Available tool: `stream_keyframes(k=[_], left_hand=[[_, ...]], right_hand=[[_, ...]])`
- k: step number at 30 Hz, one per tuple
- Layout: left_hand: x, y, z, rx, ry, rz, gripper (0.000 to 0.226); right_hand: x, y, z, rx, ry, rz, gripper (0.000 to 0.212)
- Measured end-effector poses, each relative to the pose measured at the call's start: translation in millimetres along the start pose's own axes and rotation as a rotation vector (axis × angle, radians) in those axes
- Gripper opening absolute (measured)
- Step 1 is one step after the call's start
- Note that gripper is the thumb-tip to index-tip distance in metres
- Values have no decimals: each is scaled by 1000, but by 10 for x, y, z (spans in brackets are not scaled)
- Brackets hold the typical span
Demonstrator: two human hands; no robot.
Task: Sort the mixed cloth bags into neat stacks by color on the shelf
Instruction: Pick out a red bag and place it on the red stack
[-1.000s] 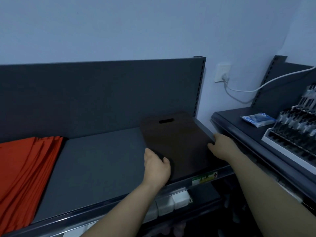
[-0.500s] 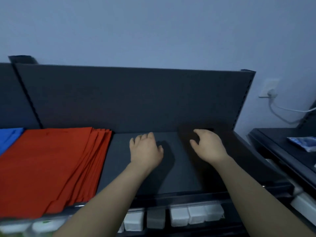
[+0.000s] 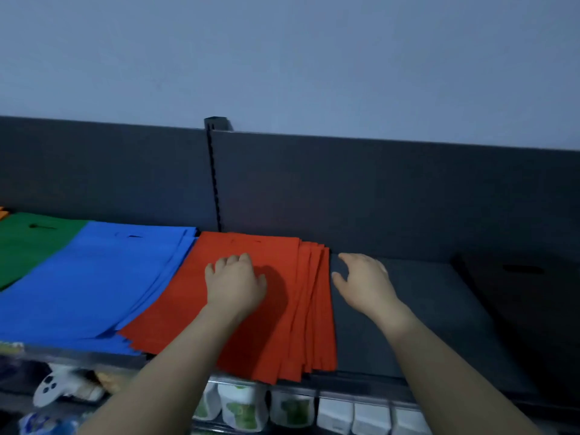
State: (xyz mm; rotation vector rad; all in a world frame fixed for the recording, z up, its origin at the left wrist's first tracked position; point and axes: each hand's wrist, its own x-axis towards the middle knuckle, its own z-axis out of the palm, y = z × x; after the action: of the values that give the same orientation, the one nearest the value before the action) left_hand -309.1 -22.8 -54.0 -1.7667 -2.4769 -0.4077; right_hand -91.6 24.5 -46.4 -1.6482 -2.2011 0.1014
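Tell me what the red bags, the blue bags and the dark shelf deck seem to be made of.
Stack of flat red cloth bags: thin matte fabric, perhaps non-woven; crisp fanned edges, cut-out handle slot. Stack of flat blue cloth bags: same matte look, no sheen. Dark grey shelf deck: probably painted metal; smooth, rigid, though dim light leaves it open.

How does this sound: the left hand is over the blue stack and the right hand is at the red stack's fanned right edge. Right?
Not quite: the head view shows the left hand over the red stack, not the blue stack. The right hand is at the red stack's fanned right edge, as said.
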Motion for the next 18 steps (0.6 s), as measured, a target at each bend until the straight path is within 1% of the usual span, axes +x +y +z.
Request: stream_keyframes(k=[2,4,6,8,9,11,14,18], left_hand=[[90,-373,4,12,-60,-67,51],[160,-706,39,-6,-139,-140,55],[203,-953,86,-74,-222,-195,58],[227,-1088,134,-115,-278,-215,62],[239,-1115,158,-122,-278,-207,62],[258,-1110,210,-155,-255,-158,60],[264,-1030,270,-278,-275,-103,53],[306,-998,297,-334,-290,-118,54]], right_hand=[[10,-197,153,14,-31,15,34],[-14,-331,300,36,-95,68,39],[-54,-409,416,64,-154,138,47],[-110,-459,497,169,-207,225,56],[-141,-477,525,243,-224,273,60],[-199,-472,582,319,-203,330,63],[-282,-412,635,331,-136,368,69],[-356,-392,662,370,-81,388,70]])
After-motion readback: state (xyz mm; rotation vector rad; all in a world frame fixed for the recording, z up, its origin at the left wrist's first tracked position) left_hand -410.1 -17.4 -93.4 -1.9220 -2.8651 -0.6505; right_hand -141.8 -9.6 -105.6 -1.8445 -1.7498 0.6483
